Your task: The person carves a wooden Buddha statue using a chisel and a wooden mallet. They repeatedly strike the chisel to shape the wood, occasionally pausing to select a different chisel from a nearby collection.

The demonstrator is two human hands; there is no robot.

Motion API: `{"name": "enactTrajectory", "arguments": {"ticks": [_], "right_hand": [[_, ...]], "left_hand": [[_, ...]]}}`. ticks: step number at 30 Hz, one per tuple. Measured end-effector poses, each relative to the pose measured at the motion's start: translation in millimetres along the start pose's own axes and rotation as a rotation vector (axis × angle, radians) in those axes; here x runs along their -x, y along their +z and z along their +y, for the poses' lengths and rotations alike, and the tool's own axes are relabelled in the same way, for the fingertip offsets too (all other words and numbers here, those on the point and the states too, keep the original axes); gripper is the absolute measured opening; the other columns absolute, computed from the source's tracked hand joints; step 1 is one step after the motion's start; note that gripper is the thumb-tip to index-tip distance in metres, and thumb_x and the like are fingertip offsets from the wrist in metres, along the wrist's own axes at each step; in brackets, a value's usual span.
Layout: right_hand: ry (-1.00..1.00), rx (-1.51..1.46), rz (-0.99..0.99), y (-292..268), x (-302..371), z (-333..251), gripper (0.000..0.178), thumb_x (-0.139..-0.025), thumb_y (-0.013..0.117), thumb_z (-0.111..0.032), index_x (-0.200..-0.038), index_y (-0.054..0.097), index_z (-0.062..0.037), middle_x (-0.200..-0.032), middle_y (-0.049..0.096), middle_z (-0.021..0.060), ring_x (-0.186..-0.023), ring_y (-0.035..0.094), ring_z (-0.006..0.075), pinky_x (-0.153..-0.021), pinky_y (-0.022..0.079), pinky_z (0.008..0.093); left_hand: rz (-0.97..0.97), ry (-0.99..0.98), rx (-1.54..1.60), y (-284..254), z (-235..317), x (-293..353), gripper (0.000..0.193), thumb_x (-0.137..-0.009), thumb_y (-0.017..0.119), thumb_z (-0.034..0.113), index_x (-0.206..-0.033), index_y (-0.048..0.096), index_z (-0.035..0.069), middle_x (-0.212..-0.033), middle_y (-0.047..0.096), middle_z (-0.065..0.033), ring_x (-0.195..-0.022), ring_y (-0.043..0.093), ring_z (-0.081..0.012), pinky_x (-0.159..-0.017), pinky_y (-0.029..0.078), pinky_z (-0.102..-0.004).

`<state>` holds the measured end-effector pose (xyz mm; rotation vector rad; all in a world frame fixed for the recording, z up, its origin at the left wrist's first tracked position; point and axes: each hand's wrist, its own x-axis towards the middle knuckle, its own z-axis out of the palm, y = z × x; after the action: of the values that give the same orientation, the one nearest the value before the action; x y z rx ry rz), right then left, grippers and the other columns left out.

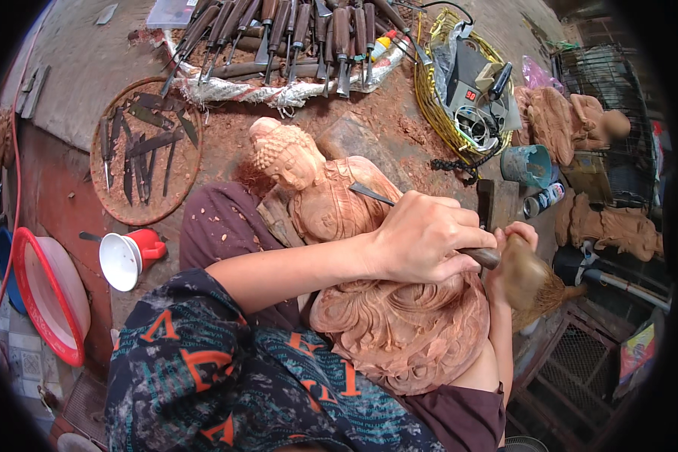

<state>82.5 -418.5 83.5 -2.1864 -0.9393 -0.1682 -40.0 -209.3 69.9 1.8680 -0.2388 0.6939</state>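
Observation:
Across my lap lies a carved reddish wood statue (399, 324), its curly-haired head pointing to the far left and its swirling base toward me. My left hand (429, 237) is closed round the dark handle of a carving chisel (371, 194), whose metal blade reaches over the statue's chest and shoulder. Just right of the chisel's handle end, my right hand (497, 282) grips a rounded wooden mallet (529, 277). The left hand partly hides the right one and the mallet's handle. Wood chips lie on my trousers.
Many chisels (301, 38) lie on a white-wrapped rack at the back. Left are a round tray (102, 177) of blades, an enamel mug (119, 262) and a red-rimmed basin (66, 301). A yellow basket (428, 102) holds an electric device; carved figures (546, 124) and a tub (526, 163) stand right.

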Motion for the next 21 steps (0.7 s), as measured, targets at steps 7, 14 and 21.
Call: {"name": "enactTrajectory", "arguments": {"ticks": [7,14,21], "right_hand": [[0.019,0.051,-0.070,-1,3,2,0.020,-0.083,0.062,0.008,-0.096,0.050,-0.0034,-0.094,0.052,0.0064,-0.089,0.052,0.0166,-0.084,0.043,0.0300],[-0.027,0.074,-0.060,0,0,-10,0.021,-0.084,0.061,0.008,-0.098,0.049,-0.0037,-0.093,0.052,0.0071,-0.088,0.051,0.0170,-0.085,0.043,0.0301],[-0.039,0.000,-0.014,-2,1,-10,0.024,-0.083,0.062,0.008,-0.101,0.049,-0.0039,-0.093,0.051,0.0072,-0.087,0.050,0.0177,-0.084,0.042,0.0293]], "left_hand": [[0.012,-0.007,0.035,-6,2,0,0.034,-0.074,0.075,0.027,-0.106,0.070,0.019,-0.081,0.064,-0.0025,-0.072,0.062,-0.0251,-0.061,0.050,-0.0372],[0.055,0.047,0.114,-14,3,0,0.035,-0.072,0.075,0.024,-0.106,0.070,0.017,-0.081,0.065,-0.0029,-0.071,0.062,-0.0257,-0.061,0.051,-0.0365],[0.060,0.061,0.129,-18,1,4,0.038,-0.070,0.075,0.024,-0.106,0.070,0.016,-0.083,0.065,-0.0026,-0.072,0.062,-0.0242,-0.061,0.051,-0.0346]]}}
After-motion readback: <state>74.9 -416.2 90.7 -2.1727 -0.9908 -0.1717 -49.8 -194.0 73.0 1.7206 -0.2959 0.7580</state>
